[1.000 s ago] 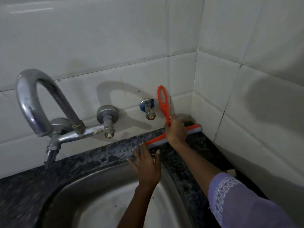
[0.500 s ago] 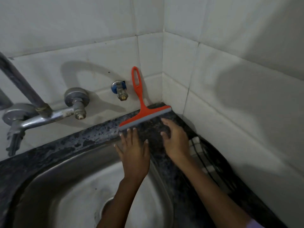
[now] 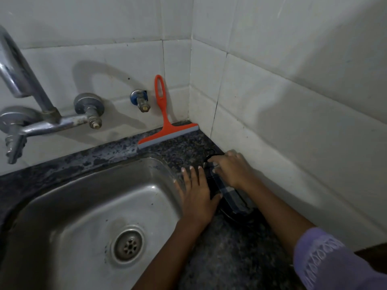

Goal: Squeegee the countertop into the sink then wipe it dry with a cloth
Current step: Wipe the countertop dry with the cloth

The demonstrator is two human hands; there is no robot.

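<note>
My right hand (image 3: 232,168) is down on the checked cloth (image 3: 229,194) by the side wall, fingers curling onto it but not properly closed round it yet. My left hand (image 3: 196,197) lies flat, fingers straight, on the countertop (image 3: 184,149) at the sink (image 3: 88,206) rim, just beside the cloth. I'd bunch the cloth up before lifting so it doesn't drag. The squeegee (image 3: 167,130) is propped in the back corner, handle against the tiles. A second ago my right hand gripped it; half a second ago it was already let go.
</note>
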